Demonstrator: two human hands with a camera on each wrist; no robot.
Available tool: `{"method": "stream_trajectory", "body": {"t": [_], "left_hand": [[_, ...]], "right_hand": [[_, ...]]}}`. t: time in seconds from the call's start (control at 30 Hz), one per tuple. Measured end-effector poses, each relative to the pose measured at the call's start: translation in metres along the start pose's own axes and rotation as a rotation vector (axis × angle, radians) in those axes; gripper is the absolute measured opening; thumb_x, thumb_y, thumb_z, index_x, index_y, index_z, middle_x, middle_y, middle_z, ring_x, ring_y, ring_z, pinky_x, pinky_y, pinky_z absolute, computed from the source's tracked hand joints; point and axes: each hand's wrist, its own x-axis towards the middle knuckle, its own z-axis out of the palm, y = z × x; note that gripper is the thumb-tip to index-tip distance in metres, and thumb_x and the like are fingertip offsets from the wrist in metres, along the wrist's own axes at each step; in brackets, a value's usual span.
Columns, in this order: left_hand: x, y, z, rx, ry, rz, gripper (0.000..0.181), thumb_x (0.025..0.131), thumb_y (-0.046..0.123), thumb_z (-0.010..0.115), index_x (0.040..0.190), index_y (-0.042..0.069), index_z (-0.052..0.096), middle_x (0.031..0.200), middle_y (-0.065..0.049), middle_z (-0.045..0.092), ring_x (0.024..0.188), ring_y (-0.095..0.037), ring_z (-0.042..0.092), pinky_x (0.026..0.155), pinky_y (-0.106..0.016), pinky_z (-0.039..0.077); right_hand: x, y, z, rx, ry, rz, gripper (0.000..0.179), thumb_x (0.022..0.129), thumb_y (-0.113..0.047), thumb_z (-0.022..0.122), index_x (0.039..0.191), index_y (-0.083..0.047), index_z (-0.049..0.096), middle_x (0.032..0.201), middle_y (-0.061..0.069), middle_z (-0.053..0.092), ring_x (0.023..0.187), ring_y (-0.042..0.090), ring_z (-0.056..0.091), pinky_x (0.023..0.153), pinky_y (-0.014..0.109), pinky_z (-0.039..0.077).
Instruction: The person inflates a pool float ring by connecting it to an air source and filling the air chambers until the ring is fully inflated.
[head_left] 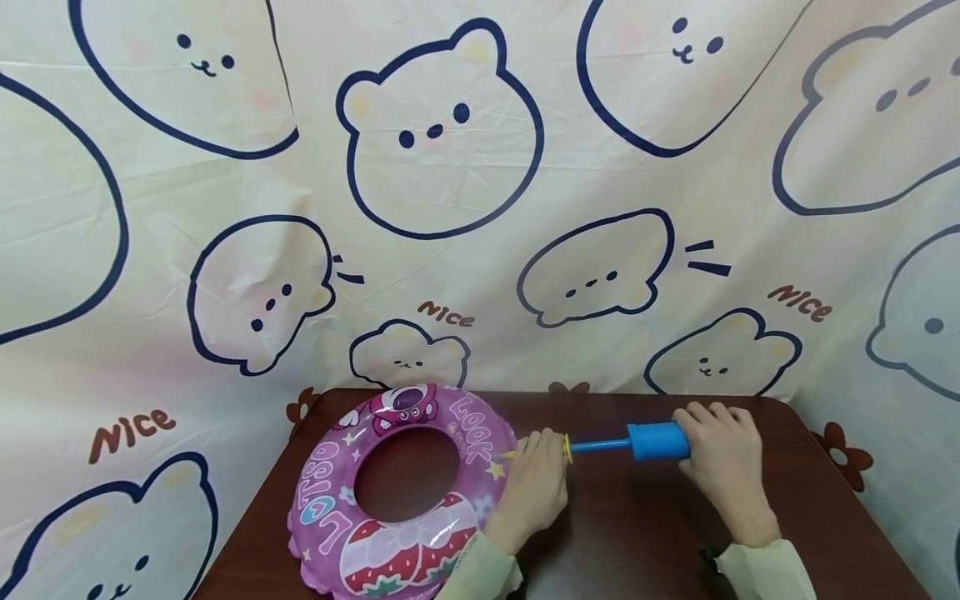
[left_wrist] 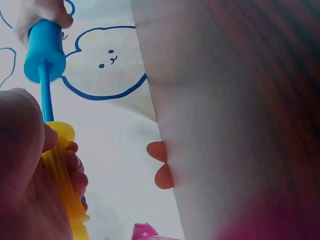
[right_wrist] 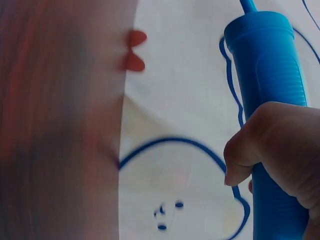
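Observation:
A hand pump joins both hands, its blue barrel (head_left: 658,441) to the right and its yellow end (left_wrist: 66,185) to the left. My right hand (head_left: 723,467) grips the barrel, thumb and fingers wrapped round it in the right wrist view. In the left wrist view my left hand (left_wrist: 25,165) curls round the yellow part, just below its flange. A thin blue rod (head_left: 600,446) shows between the two. The purple swim ring (head_left: 322,475), plump and printed with strawberries, lies left of my left hand (head_left: 534,483); the pump's yellow tip points at its right side.
Everything sits over a dark brown wooden table (head_left: 622,533). Behind it and at both sides hangs a pale cloth (head_left: 480,275) with bear outlines, reaching down to the table's back edge.

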Motion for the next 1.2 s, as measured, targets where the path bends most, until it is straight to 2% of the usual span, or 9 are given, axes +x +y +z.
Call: {"method": "stream_trajectory", "body": {"t": [0.2,0.33,0.53,0.67,0.73,0.83,1.03,1.2], "left_hand": [[-0.002,-0.001,0.0,-0.003,-0.013,0.001,0.014,0.107,0.025,0.058,0.115,0.013,0.057,0.097,0.002,0.055,0.091,-0.016,0.052,0.089,-0.031,0.046],[-0.005,-0.003,-0.004,0.027,-0.039,-0.001,0.015,0.104,0.022,0.063,0.114,0.012,0.058,0.097,0.002,0.054,0.091,-0.017,0.05,0.09,-0.032,0.046],[-0.009,-0.006,-0.004,0.159,-0.019,0.031,0.036,0.086,0.017,0.075,0.116,0.009,0.057,0.098,-0.002,0.053,0.093,-0.02,0.05,0.089,-0.036,0.046],[-0.007,-0.003,-0.004,0.148,-0.038,0.038,0.049,0.082,0.02,0.08,0.122,0.007,0.056,0.104,-0.003,0.055,0.098,-0.021,0.051,0.093,-0.038,0.047],[-0.007,-0.001,-0.004,0.132,-0.054,0.032,0.053,0.081,0.02,0.082,0.124,0.007,0.055,0.106,-0.004,0.055,0.1,-0.021,0.051,0.094,-0.038,0.047],[-0.008,0.001,-0.004,0.122,-0.061,0.031,0.054,0.081,0.019,0.082,0.125,0.007,0.054,0.105,-0.003,0.054,0.1,-0.021,0.05,0.095,-0.037,0.047],[-0.006,0.005,-0.004,0.111,-0.045,0.067,0.051,0.083,0.019,0.08,0.126,0.007,0.054,0.105,-0.003,0.053,0.099,-0.02,0.049,0.095,-0.037,0.047],[-0.005,0.006,-0.006,0.039,-0.064,0.053,0.036,0.098,0.021,0.071,0.128,0.009,0.055,0.106,-0.001,0.055,0.101,-0.018,0.051,0.097,-0.036,0.047]], "right_hand": [[-0.004,0.022,-0.01,0.0,-0.031,0.073,0.059,0.048,-0.005,0.1,0.101,-0.006,0.074,0.097,0.016,0.075,0.095,0.042,0.063,0.093,0.066,0.047],[-0.007,0.02,-0.008,-0.008,-0.08,0.095,0.064,0.048,-0.01,0.102,0.105,-0.004,0.075,0.101,0.019,0.076,0.096,0.044,0.063,0.092,0.066,0.046],[-0.003,-0.007,0.001,-0.023,-0.118,0.049,0.064,0.05,-0.014,0.102,0.107,-0.005,0.075,0.102,0.017,0.077,0.096,0.043,0.066,0.089,0.064,0.047],[0.001,-0.028,-0.001,-0.041,-0.153,0.018,0.068,0.051,-0.022,0.105,0.11,-0.005,0.075,0.106,0.016,0.077,0.099,0.041,0.068,0.089,0.062,0.049],[0.002,-0.037,0.002,-0.053,-0.143,-0.009,0.069,0.051,-0.025,0.105,0.11,-0.006,0.075,0.107,0.015,0.078,0.099,0.04,0.069,0.088,0.061,0.05],[0.003,-0.051,0.007,-0.057,-0.123,-0.034,0.07,0.051,-0.027,0.105,0.111,-0.006,0.075,0.107,0.013,0.078,0.099,0.038,0.068,0.088,0.059,0.05],[0.001,-0.073,0.019,-0.043,-0.073,-0.042,0.068,0.049,-0.025,0.104,0.107,-0.008,0.075,0.104,0.011,0.076,0.097,0.036,0.068,0.087,0.057,0.051],[-0.001,-0.074,0.023,-0.008,-0.061,-0.042,0.062,0.051,-0.021,0.101,0.107,-0.009,0.075,0.102,0.01,0.076,0.095,0.035,0.067,0.086,0.057,0.051]]}}
